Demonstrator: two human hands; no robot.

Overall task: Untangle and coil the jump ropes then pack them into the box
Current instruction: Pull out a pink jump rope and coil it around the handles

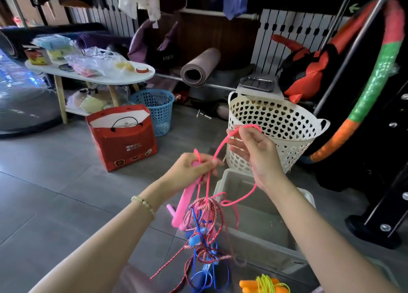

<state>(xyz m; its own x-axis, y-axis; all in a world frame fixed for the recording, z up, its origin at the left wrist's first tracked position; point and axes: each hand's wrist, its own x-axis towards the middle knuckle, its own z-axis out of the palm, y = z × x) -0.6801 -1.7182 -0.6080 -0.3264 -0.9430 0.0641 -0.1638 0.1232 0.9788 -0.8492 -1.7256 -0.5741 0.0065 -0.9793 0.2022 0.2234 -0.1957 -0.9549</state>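
Knots of jump ropes (205, 224) are dangling at lower centre of the frame, just left of the grey box (265, 226), and both hands are holding them up off the floor. The left hand (194, 169), at centre frame, is curling its fingers tightly around the pink rope (221, 144) and the top of a pink handle (184, 201), which is pointing down below the palm. The right hand (258, 151), higher and to the right, is pinching a loop of the same pink rope between thumb and fingertips, with the other fingers loosely bent, in front of the cream basket (276, 125). A red-and-white twisted rope (210, 204) and a blue rope (195, 260) are winding through each other beneath the left hand. At the bottom edge, orange handles (247, 285) wrapped in yellow-green cord (265, 281) are lying apart from the tangle. A red paper bag (123, 138) and a blue basket (156, 109) are standing on the floor at left of centre.
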